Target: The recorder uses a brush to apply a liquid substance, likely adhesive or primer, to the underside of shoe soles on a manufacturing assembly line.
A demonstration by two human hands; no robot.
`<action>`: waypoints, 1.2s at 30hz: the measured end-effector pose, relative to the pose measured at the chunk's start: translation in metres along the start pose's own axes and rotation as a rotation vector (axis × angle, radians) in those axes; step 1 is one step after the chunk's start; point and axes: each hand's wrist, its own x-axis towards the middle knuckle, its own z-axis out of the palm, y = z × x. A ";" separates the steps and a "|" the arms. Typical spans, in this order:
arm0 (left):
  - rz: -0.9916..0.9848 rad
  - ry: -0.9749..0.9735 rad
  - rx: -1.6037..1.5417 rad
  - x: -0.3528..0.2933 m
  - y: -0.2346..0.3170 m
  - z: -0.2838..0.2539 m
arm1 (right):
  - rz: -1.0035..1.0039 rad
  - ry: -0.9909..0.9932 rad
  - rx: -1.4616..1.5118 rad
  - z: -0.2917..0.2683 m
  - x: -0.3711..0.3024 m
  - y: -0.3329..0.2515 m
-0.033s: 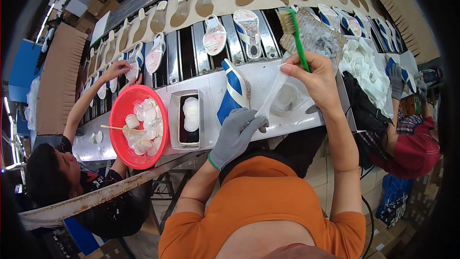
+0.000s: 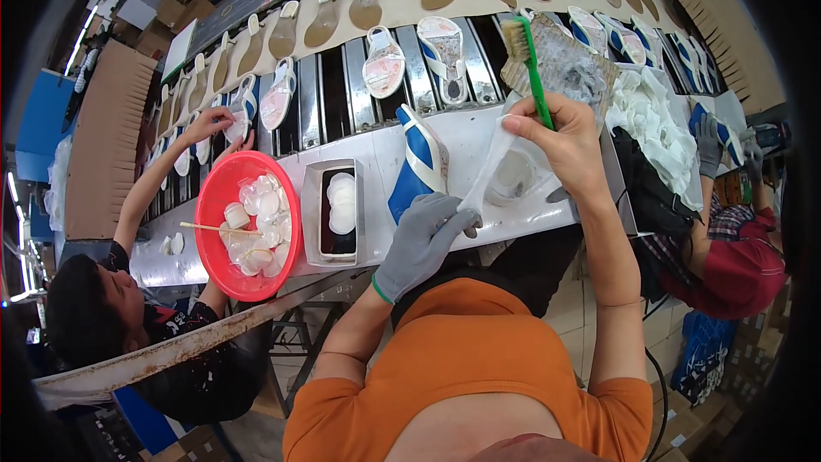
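My left hand, in a grey glove, pinches the lower end of a thin white strip of limp cloth or film. My bare right hand grips a green-handled brush, bristles up, and pinches the strip's upper end between thumb and finger. Between both hands the strip is stretched at a slant. Behind it stands a clear round plastic tub, partly hidden. Just beyond my left hand, a blue and white sandal upper on a form rests on the white tabletop, its near end close to the glove.
A red basin of white discs and a stick stands left, beside a grey box with white pieces. Beyond, sandals and soles line conveyors. White cloth lies right. Co-workers sit on both sides.
Almost nothing differs; both hands, the strip and the brush keep nearly the same places.
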 end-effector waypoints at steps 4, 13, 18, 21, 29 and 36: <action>0.163 0.368 0.487 0.009 -0.030 -0.004 | -0.060 -0.025 -0.068 -0.007 -0.009 -0.015; -0.317 0.203 0.174 0.050 -0.123 -0.021 | 0.134 -0.407 0.007 -0.010 -0.049 -0.033; -0.184 0.278 -0.620 0.037 -0.125 0.006 | 0.253 -0.503 0.054 0.014 -0.054 -0.012; -0.160 0.229 -0.785 0.027 -0.116 0.017 | 0.143 -0.381 -0.090 0.025 -0.049 0.002; -0.155 0.174 -1.003 0.018 -0.099 0.024 | -0.127 -0.178 -0.172 0.033 -0.045 0.010; -0.161 0.179 -1.017 0.016 -0.091 0.024 | -0.227 -0.050 -0.383 0.040 -0.040 0.009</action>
